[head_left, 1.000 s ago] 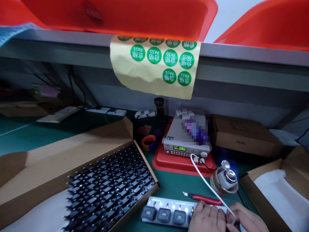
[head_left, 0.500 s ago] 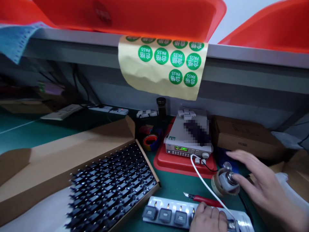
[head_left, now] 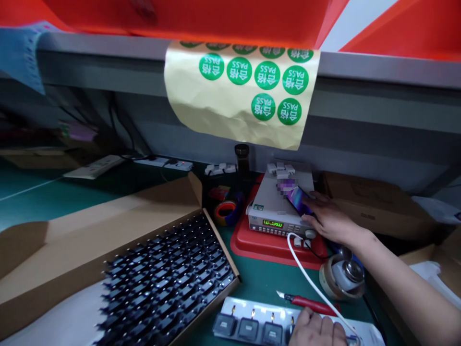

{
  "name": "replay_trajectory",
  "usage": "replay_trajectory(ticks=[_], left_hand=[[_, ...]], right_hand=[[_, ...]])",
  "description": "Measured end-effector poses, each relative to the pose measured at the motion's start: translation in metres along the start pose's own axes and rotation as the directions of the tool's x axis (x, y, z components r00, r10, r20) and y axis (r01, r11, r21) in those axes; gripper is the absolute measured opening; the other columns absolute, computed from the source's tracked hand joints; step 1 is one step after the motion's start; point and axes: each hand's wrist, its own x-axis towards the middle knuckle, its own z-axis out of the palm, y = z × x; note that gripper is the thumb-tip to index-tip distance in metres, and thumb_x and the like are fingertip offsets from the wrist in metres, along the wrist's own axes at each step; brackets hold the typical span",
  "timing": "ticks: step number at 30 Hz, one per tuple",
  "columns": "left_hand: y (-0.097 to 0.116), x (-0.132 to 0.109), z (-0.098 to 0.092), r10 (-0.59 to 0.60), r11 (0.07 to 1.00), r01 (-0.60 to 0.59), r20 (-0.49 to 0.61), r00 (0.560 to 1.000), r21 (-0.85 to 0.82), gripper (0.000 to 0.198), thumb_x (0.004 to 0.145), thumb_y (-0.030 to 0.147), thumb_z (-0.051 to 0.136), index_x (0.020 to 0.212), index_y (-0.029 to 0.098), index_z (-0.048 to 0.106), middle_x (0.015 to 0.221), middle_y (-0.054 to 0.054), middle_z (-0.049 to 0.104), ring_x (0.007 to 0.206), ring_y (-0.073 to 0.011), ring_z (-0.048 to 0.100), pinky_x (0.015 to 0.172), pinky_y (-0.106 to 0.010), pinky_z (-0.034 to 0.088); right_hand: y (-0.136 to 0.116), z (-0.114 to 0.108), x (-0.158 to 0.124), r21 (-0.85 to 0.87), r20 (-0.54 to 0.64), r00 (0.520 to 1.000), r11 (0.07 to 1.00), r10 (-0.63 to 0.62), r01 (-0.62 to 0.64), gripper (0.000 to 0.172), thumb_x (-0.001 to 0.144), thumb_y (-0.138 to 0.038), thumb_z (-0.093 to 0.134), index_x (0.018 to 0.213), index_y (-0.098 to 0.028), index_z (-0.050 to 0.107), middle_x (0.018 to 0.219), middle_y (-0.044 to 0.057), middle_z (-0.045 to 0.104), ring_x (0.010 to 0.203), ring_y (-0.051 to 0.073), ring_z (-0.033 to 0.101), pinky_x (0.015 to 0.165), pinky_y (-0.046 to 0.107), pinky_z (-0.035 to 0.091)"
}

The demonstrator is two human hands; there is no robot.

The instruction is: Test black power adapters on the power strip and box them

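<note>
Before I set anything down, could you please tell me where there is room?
A small patch of table lies between the carton of black parts, red tray, knife and strip; a larger one lies left, beyond that carton. The right is crowded: meter, tan roll, right hand.

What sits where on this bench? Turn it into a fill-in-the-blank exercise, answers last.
1. The right hand is at the ____ lying on the metal box.
2. The left hand is on the strip, by a knife with a ____ handle.
3. The cable crossing that knife is ____.
4. The stickers on the hanging sheet are ____.
Missing: phone; red; white; green.
</note>
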Motion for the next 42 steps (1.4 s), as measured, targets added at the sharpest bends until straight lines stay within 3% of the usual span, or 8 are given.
replay_trajectory(ticks=[3,6,11,17,22,29,36,42], left_hand=[[0.000,-0.002,0.000,0.015,1.000,-0.016,0.042,0.999,0.025,0.023,0.078,0.025,0.064,0.067,0.020,0.044,0.047,0.005,0.049,0.040,-0.0127,0.048,0.056,-0.030,0.040],[0.000,-0.003,0.000,-0.015,1.000,0.015,0.005,1.000,0.004,0.019,0.077,0.023,0.063,0.067,0.020,0.046,0.048,0.005,0.051,0.040,-0.0135,0.049,0.055,-0.032,0.040],[0.001,0.001,-0.002,-0.044,0.997,0.043,-0.021,0.999,-0.068,0.013,0.079,0.018,0.058,0.068,0.020,0.051,0.049,0.004,0.053,0.041,-0.0124,0.049,0.057,-0.031,0.041],[0.004,0.001,-0.002,-0.077,0.996,0.077,-0.005,0.997,-0.043,0.011,0.078,0.018,0.057,0.068,0.019,0.054,0.049,0.003,0.054,0.043,-0.0132,0.050,0.060,-0.032,0.041],[0.006,-0.005,0.000,0.001,1.000,-0.002,0.114,0.993,0.015,0.014,0.081,0.023,0.061,0.069,0.018,0.055,0.051,0.002,0.056,0.045,-0.0137,0.052,0.063,-0.033,0.045],[0.006,0.006,-0.009,-0.112,0.993,0.112,0.010,0.994,-0.026,0.005,0.074,0.014,0.061,0.073,0.018,0.058,0.057,0.000,0.063,0.047,-0.0154,0.056,0.063,-0.033,0.046],[0.004,0.010,-0.013,-0.126,0.988,0.124,-0.018,0.992,-0.088,0.012,0.078,0.009,0.052,0.073,0.019,0.058,0.056,0.002,0.062,0.047,-0.0150,0.057,0.062,-0.033,0.048],[0.009,0.002,-0.010,-0.110,0.992,0.116,0.130,0.985,-0.041,0.006,0.082,0.017,0.055,0.077,0.019,0.058,0.057,0.001,0.064,0.049,-0.0170,0.059,0.064,-0.035,0.050]], right_hand=[[-0.001,0.000,0.002,0.016,0.010,1.000,1.000,0.003,-0.003,0.047,0.101,-0.041,0.046,0.138,-0.013,0.056,0.140,0.019,0.055,0.133,0.034,0.049,0.111,0.049,0.042],[-0.003,-0.002,-0.002,0.018,0.007,1.000,1.000,0.012,-0.012,0.046,0.100,-0.039,0.048,0.138,-0.014,0.056,0.140,0.018,0.055,0.135,0.034,0.047,0.111,0.048,0.042],[-0.007,-0.014,-0.017,0.012,-0.023,0.999,0.999,0.032,-0.031,0.035,0.099,-0.036,0.050,0.123,-0.016,0.066,0.131,0.018,0.063,0.139,0.035,0.044,0.108,0.049,0.046],[-0.018,-0.031,-0.052,0.031,-0.196,0.981,0.999,-0.007,0.013,0.032,0.099,-0.029,0.051,0.128,-0.017,0.059,0.130,0.011,0.065,0.135,0.030,0.048,0.111,0.049,0.044],[-0.036,-0.036,-0.092,0.122,-0.248,0.968,0.991,-0.026,0.058,0.030,0.100,-0.023,0.050,0.130,-0.022,0.054,0.131,0.008,0.062,0.124,0.021,0.056,0.103,0.036,0.050],[-0.059,-0.041,-0.116,0.372,-0.030,0.999,0.928,0.010,0.002,0.026,0.103,-0.017,0.041,0.126,-0.026,0.049,0.120,0.006,0.059,0.104,0.014,0.061,0.085,0.026,0.053],[-0.063,-0.048,-0.127,0.429,0.142,0.990,0.901,0.010,-0.071,0.020,0.103,-0.021,0.039,0.108,-0.025,0.059,0.103,0.004,0.063,0.086,0.014,0.063,0.075,0.025,0.053],[-0.063,-0.056,-0.147,0.483,0.272,0.962,0.868,-0.024,-0.115,0.019,0.100,-0.028,0.049,0.097,-0.026,0.068,0.092,0.002,0.070,0.074,0.014,0.067,0.067,0.021,0.055]])
